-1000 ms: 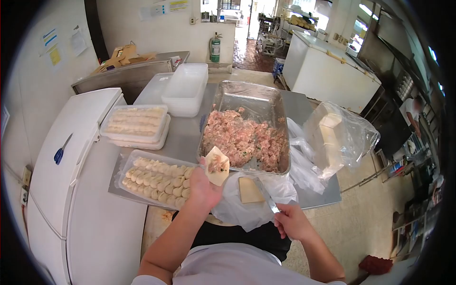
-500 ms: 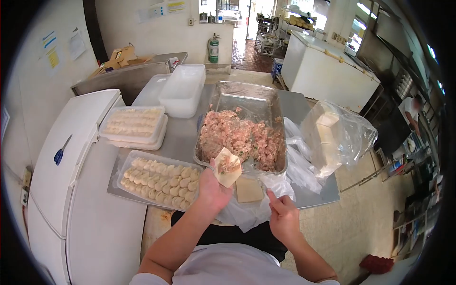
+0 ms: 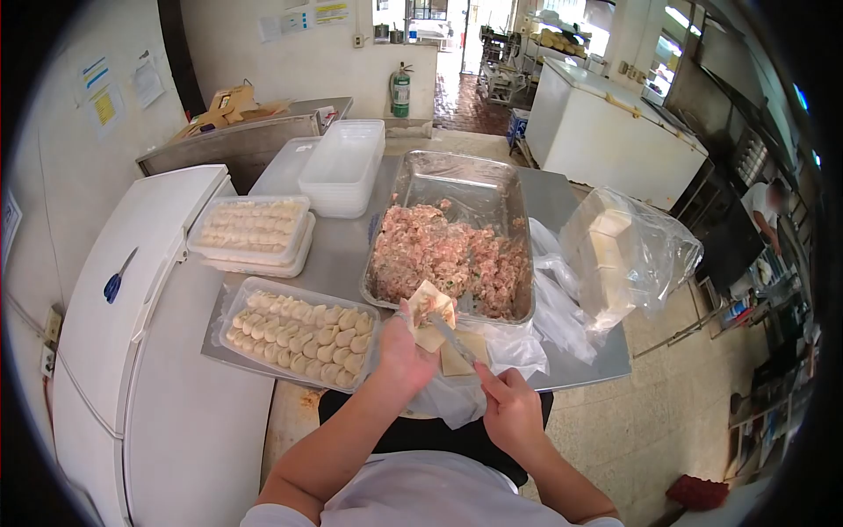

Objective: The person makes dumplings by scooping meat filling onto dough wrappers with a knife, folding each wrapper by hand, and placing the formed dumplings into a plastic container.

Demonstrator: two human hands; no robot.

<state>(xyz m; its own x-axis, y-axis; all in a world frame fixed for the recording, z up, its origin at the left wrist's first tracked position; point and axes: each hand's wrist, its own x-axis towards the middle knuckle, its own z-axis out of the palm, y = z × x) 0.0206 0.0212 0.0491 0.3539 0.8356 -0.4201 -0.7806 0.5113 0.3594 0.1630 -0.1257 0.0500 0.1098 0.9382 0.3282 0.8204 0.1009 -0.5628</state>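
Observation:
A square dumpling wrapper (image 3: 428,337) lies cupped in my left hand (image 3: 406,358), with a smear of ground meat on it. My right hand (image 3: 516,415) is closed around the handle of a narrow metal spreading knife (image 3: 457,341). Its tip touches the meat on the wrapper. Below the knife, a stack of wrappers (image 3: 459,358) rests on plastic at the table's near edge. Just beyond my left hand stands a metal tray (image 3: 465,169) of ground meat filling (image 3: 439,246). To the left, a plastic container (image 3: 230,299) holds rows of folded dumplings (image 3: 303,338).
More filled containers (image 3: 250,230) are stacked at the left, with translucent tubs (image 3: 342,167) behind. On the right sits a clear bag (image 3: 650,250) of wrapper stacks. Blue scissors (image 3: 114,283) lie on a white freezer (image 3: 132,263). A person (image 3: 764,211) is at far right.
My right hand has moved left and brought the knife onto the wrapper. My left hand, with the wrapper, has shifted slightly right. The view has moved a little.

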